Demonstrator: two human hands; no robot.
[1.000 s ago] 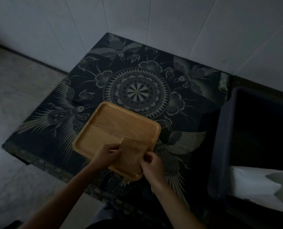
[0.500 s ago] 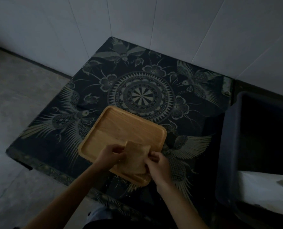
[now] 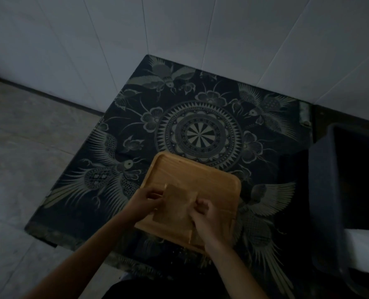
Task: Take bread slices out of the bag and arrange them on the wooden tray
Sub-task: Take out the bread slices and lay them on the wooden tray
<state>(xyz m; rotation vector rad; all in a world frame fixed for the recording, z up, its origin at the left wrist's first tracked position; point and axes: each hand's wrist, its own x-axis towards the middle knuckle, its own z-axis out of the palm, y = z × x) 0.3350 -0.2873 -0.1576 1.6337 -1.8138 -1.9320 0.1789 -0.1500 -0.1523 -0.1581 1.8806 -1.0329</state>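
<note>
A square wooden tray (image 3: pixel 192 171) lies on a dark patterned table. Over its near half I hold a brown bread slice (image 3: pixel 175 206) between both hands. My left hand (image 3: pixel 143 201) pinches the slice's left edge. Gripping the right edge is my right hand (image 3: pixel 209 219), which also covers the tray's near right corner. The slice looks low over the tray floor; whether it touches is unclear in the dim light. No bread bag is visible.
The table top (image 3: pixel 200 130) carries a bird and mandala pattern and sits in a corner of white tiled walls. A dark plastic bin (image 3: pixel 326 190) stands to the right, something white (image 3: pixel 364 251) in its near part. Grey floor lies at left.
Both hands have shifted the bread slice slightly farther onto the tray and lowered it flatter. The camera view has moved closer and down.
</note>
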